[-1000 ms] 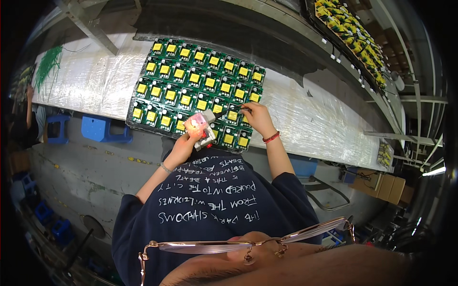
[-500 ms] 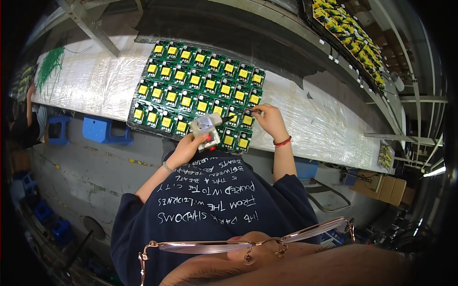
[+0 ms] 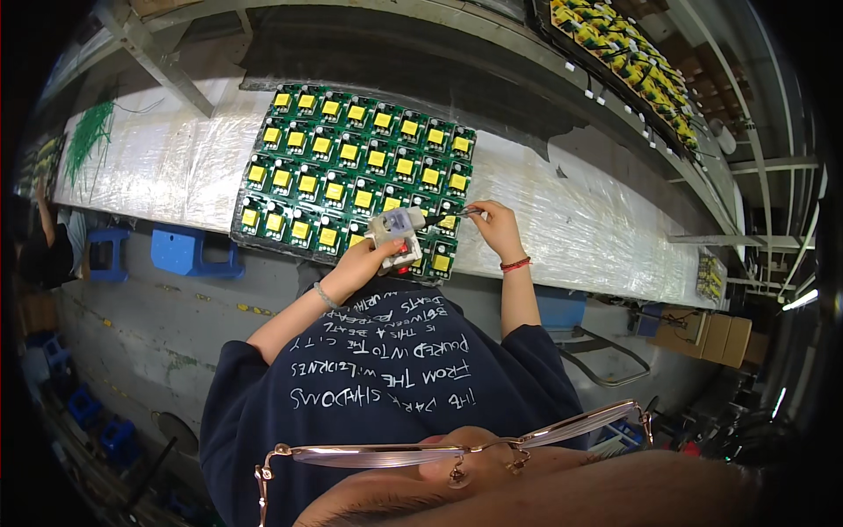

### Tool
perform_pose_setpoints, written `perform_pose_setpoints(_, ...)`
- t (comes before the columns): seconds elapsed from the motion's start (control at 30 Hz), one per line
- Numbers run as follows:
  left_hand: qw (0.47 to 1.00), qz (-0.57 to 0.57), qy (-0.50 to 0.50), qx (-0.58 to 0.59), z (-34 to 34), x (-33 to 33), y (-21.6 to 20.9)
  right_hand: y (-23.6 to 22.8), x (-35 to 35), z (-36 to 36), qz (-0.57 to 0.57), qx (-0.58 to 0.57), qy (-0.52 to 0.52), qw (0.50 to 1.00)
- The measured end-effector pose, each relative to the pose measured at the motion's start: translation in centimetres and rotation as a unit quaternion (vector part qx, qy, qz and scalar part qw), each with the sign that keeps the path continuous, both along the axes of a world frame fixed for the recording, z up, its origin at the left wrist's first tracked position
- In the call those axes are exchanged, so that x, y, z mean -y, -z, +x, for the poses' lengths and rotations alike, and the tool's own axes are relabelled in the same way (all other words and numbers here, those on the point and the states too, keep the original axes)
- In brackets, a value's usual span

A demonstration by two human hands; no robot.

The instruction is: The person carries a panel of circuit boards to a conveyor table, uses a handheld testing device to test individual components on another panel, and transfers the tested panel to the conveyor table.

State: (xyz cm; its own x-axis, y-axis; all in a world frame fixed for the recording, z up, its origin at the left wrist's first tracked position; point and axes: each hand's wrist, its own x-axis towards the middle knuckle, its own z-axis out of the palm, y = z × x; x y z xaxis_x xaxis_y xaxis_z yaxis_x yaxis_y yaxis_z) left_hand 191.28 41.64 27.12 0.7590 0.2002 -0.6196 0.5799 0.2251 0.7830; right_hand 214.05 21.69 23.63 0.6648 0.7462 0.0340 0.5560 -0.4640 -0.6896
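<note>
My left hand (image 3: 364,263) is closed round a small whitish bottle-like container (image 3: 397,227) with a purplish patch and red parts. It is held over the near right part of a panel of green circuit boards (image 3: 338,180), each carrying a yellow block-shaped component. In my right hand (image 3: 498,226), thumb and fingers pinch a thin dark tool (image 3: 465,212), which looks like tweezers. Its tip points left, close to the container's end and over the boards at the right edge. The container hides some of the boards, and I cannot make out what the tip touches.
The panel rests on a long bench wrapped in clear film (image 3: 562,220). Green strands (image 3: 92,136) lie at the bench's far left. Yellow-and-black parts (image 3: 628,61) fill a raised shelf at far right. A blue stool (image 3: 180,250) stands below; another person's arm (image 3: 46,211) shows at far left.
My left hand and the container have moved right, closer to the dark tool's tip. My right hand keeps its pinch and has shifted slightly down in the picture.
</note>
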Motion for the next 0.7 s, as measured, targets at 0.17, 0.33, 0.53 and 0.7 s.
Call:
perform_pose_setpoints(0.17,1.0,-0.019,-0.015,0.004,0.1,0.4,-0.3,0.1,0.4,0.1,-0.002,0.01,0.002,1.0)
perform_pose_setpoints(0.33,1.0,-0.01,-0.01,0.008,-0.1,0.3,0.6,0.4,0.3,0.0,0.001,0.018,0.005,1.0)
perform_pose_setpoints(0.53,0.999,0.014,-0.029,0.014,-1.6,0.8,3.4,0.0,-0.6,-0.9,-0.034,0.026,-0.009,0.999)
perform_pose_setpoints(0.7,0.999,0.012,-0.023,0.047,-2.6,0.6,4.0,0.1,-0.2,-1.8,0.008,0.034,-0.004,0.999)
